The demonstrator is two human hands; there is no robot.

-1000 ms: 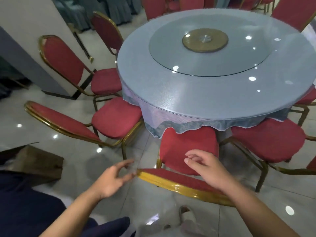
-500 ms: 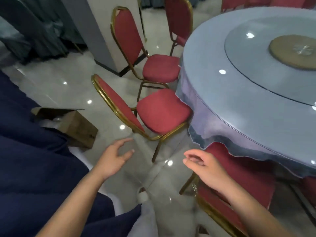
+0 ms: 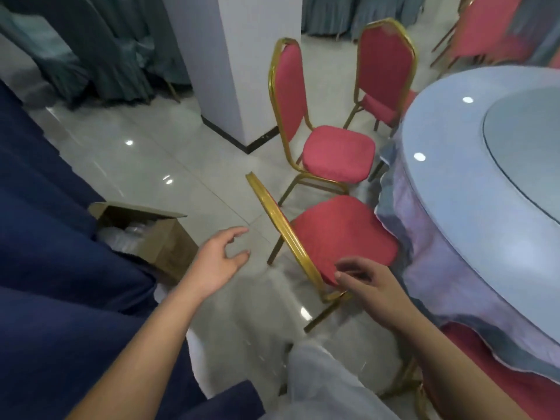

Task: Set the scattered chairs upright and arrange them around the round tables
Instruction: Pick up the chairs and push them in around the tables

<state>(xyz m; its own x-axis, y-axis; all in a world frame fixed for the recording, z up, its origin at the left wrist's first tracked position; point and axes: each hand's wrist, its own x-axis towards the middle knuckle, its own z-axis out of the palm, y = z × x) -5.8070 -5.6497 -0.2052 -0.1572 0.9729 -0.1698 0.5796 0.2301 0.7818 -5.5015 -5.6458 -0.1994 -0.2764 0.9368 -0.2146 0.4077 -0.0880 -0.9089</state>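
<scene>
A round table (image 3: 472, 189) with a pale blue cloth and a glass turntable fills the right side. Three red chairs with gold frames stand upright along its left edge: the nearest chair (image 3: 339, 234), a second chair (image 3: 336, 153) behind it, and a third chair (image 3: 385, 65) further back. My left hand (image 3: 218, 259) hovers over the floor, left of the nearest chair's back, fingers loosely spread, holding nothing. My right hand (image 3: 369, 283) hangs just over the near end of that chair's gold back rail, fingers relaxed, gripping nothing. Part of another red chair (image 3: 491, 368) shows at the bottom right under the cloth.
An open cardboard box (image 3: 151, 234) lies on the tiled floor at the left, against dark blue cloth (image 3: 45, 268). A white pillar (image 3: 239, 62) stands behind the chairs. More red chairs (image 3: 481, 28) and grey-green draped tables (image 3: 91, 47) are at the back.
The view has swung left, away from the chair in front of me. Both hands have left that chair's back and now hang near the neighbouring chair to the left.
</scene>
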